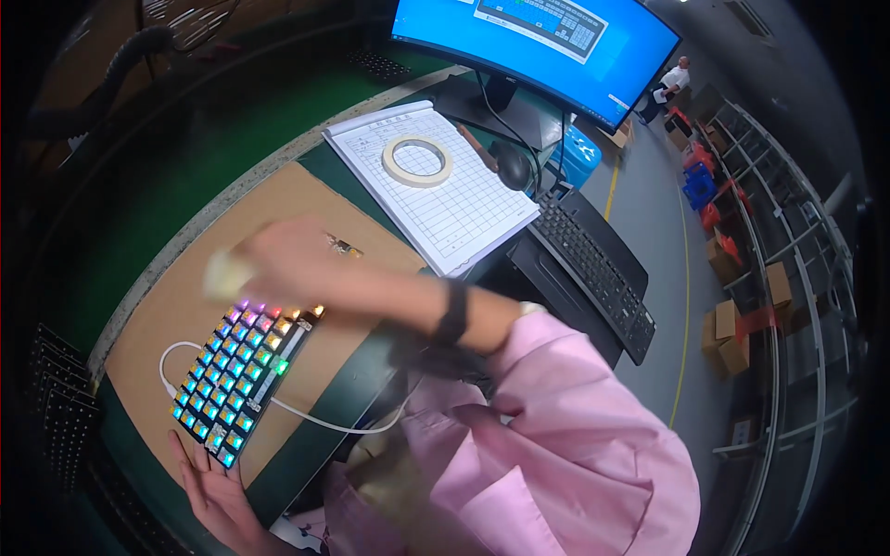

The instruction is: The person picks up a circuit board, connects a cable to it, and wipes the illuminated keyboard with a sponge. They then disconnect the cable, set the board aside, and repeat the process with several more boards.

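Note:
A small keyboard [221, 380] without keycaps lies slanted on a brown cardboard sheet [148, 371], its bare switches glowing in several colours. Over its far end is my right hand [287, 259], smeared by motion. A pale yellow thing [227, 276] shows at its fingers, too blurred to name. My left hand [218, 491] lies palm up at the keyboard's near end, fingers stretched out and apart, the tips close to or touching its edge. A white cable [338, 428] runs from the keyboard's side toward me. Small metallic parts [345, 246] lie on the cardboard beyond my right wrist.
Gridded paper sheets [445, 208] bear a roll of tape [417, 181]. To the right are a black mouse [512, 167] and a black keyboard [593, 250]. Behind stands a lit monitor [547, 51]. Shelving [774, 278] with cartons lines the right; a person [675, 79] stands far off.

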A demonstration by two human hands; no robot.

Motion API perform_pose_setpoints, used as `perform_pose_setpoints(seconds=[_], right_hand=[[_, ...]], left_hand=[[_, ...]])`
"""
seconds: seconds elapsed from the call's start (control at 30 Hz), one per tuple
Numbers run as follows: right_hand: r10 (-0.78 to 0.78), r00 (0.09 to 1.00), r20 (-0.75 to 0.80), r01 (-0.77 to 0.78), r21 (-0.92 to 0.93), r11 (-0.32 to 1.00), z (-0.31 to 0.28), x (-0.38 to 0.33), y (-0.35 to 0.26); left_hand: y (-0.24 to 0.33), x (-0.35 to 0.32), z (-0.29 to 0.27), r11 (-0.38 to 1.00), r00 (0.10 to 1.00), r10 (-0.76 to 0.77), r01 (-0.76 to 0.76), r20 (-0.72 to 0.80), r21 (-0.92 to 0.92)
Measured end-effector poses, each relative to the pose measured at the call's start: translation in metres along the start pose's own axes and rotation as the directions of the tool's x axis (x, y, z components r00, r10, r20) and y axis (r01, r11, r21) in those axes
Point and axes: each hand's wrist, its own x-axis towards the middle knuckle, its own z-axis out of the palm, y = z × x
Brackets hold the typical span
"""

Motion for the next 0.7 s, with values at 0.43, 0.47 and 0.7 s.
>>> perform_pose_setpoints(seconds=[0.43,0.47,0.7], right_hand=[[-0.259,0.853,-0.452,0.373,0.181,0.91,0.015,-0.081,-0.058],[-0.359,0.8,-0.482,0.491,0.181,0.852,0.022,-0.082,-0.072],[-0.026,0.961,-0.274,0.041,0.049,0.998,-0.006,-0.097,0.045]], left_hand=[[-0.009,0.007,0.028,0.969,0.983,0.135,-0.104,-0.128,0.222],[-0.008,0.007,0.029,0.969,0.982,0.138,-0.107,-0.128,0.223],[-0.004,0.011,0.039,0.854,0.956,0.173,-0.027,-0.235,0.52]])
